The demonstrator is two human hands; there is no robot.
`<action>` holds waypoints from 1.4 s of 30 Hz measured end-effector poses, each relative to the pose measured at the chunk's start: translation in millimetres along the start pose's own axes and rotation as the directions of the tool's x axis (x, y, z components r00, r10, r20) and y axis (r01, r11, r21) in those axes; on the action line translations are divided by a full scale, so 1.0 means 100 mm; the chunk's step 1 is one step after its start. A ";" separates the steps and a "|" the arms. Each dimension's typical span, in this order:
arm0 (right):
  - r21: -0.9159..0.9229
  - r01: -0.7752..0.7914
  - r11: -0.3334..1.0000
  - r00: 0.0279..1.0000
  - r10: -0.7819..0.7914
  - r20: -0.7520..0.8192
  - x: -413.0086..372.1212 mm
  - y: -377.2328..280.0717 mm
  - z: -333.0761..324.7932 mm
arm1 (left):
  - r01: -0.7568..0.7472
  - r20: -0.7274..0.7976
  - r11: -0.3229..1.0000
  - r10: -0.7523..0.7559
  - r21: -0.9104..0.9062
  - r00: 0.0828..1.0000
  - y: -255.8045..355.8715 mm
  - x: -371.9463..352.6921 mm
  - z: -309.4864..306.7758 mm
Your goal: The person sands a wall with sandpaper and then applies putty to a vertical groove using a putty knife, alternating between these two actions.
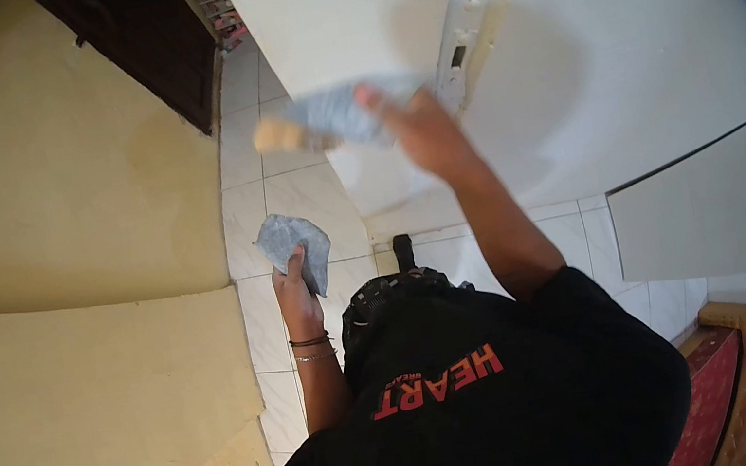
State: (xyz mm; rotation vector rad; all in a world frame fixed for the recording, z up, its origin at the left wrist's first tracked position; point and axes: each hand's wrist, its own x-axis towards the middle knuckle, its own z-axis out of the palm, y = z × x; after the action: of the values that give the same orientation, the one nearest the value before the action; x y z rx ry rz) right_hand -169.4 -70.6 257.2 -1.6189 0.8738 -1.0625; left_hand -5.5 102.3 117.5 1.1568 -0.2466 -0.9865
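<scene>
Grip status: right hand [415, 132] clenched on a blurred brush-like tool with tan tip and grey wrapped body [320, 123], at 12 o'clock, held up against the white door [339, 31] just beside its latch edge [463, 30]. The tan tip points to 9 o'clock. Left hand [296, 290], thin bracelets at the wrist, sits at 10 o'clock of the black T-shirt [482, 412], pinching a crumpled grey sheet [294, 241] above the white floor tiles [247, 215]. Sheet material: cannot tell. Yellow wall [59, 187] at 9 o'clock.
</scene>
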 end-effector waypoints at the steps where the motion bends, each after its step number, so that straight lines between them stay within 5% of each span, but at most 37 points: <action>1: -0.010 -0.037 0.999 0.999 0.037 0.022 0.02 -0.04 -0.05 | 0.011 -0.001 1.000 -0.011 0.003 1.000 -0.03 0.01 -0.02; 5: -0.070 0.035 0.997 0.991 -0.026 0.130 -0.09 0.40 0.24 | -0.004 0.016 1.000 0.004 -0.017 1.000 -0.05 0.06 -0.08; 7: -0.317 0.029 0.948 0.980 0.035 0.196 -0.26 1.04 0.45 | 0.000 0.022 1.000 0.001 -0.023 1.000 -0.05 0.04 -0.08; 8: -0.533 -0.067 0.844 0.955 0.209 0.211 -0.31 1.01 0.50 | 0.000 0.027 1.000 0.000 -0.019 1.000 -0.04 0.03 -0.08; 11: -0.499 -0.103 0.861 0.926 0.266 0.267 -0.21 0.90 0.36 | -0.009 0.017 1.000 0.009 -0.009 1.000 -0.04 0.02 -0.06; 12: -0.342 0.016 0.939 0.977 0.059 0.207 -0.13 0.94 0.36 | -0.010 0.002 1.000 0.010 -0.003 1.000 -0.04 0.02 -0.05; 16: 0.170 0.035 0.985 0.999 -0.032 -0.022 -0.03 -0.16 -0.02 | 0.041 0.021 0.999 -0.041 0.012 0.999 -0.07 0.04 -0.10; 19: 0.006 -0.045 0.999 0.999 0.045 0.001 -0.07 -0.20 -0.05 | -0.005 0.013 1.000 0.005 -0.016 1.000 -0.09 0.07 -0.12; 20: 0.129 0.024 0.991 1.000 -0.025 0.005 -0.13 -0.14 0.10 | 0.001 0.014 1.000 -0.001 -0.010 1.000 -0.09 0.07 -0.11; 24: -0.342 -0.066 0.938 0.973 0.136 0.185 -0.32 1.08 0.65 | 0.029 0.040 0.999 -0.028 -0.027 0.999 -0.05 0.04 -0.08; 27: -0.483 -0.072 0.873 0.962 0.189 0.197 -0.42 1.30 0.69 | 0.007 0.046 1.000 -0.006 -0.023 0.999 -0.06 0.04 -0.09; 28: -0.435 0.081 0.897 0.994 -0.038 0.106 -0.39 1.33 0.65 | 0.001 0.047 1.000 0.000 -0.025 0.999 -0.06 0.06 -0.07; 30: -0.340 -0.018 0.940 0.988 0.069 0.139 -0.16 0.97 0.41 | -0.017 0.037 1.000 0.018 -0.019 0.999 -0.07 0.04 -0.08; 31: -0.030 0.055 0.998 0.998 -0.054 0.022 -0.14 0.51 0.31 | -0.006 0.034 1.000 0.007 -0.018 0.999 -0.09 0.05 -0.09; 33: -0.052 0.043 0.998 0.996 -0.046 -0.076 -0.07 -0.08 0.03 | 0.014 0.037 1.000 -0.014 0.005 0.999 -0.11 0.07 -0.14; 36: -0.077 -0.067 0.995 0.998 0.068 0.007 -0.03 -0.01 0.03 | 0.023 0.031 1.000 -0.023 0.012 0.999 -0.07 0.04 -0.10; 38: -0.144 0.094 0.985 0.994 -0.086 0.060 -0.17 0.52 0.28 | 0.008 0.034 1.000 -0.007 -0.020 0.999 -0.06 0.05 -0.08; 40: -0.569 -0.069 0.819 0.955 0.220 0.201 -0.32 1.39 0.43 | 0.000 0.036 0.999 0.002 -0.053 0.999 -0.07 0.01 -0.08; 42: -0.604 -0.065 0.795 0.982 0.159 0.104 -0.50 1.63 0.45 | -0.030 0.053 0.996 0.034 -0.080 0.998 -0.04 0.01 -0.06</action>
State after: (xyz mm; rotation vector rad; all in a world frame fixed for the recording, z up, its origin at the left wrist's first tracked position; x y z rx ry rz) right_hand -153.8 -53.4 82.3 -2.1022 1.2718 -0.5848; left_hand -3.1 105.6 111.0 1.0518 -0.2668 -0.9918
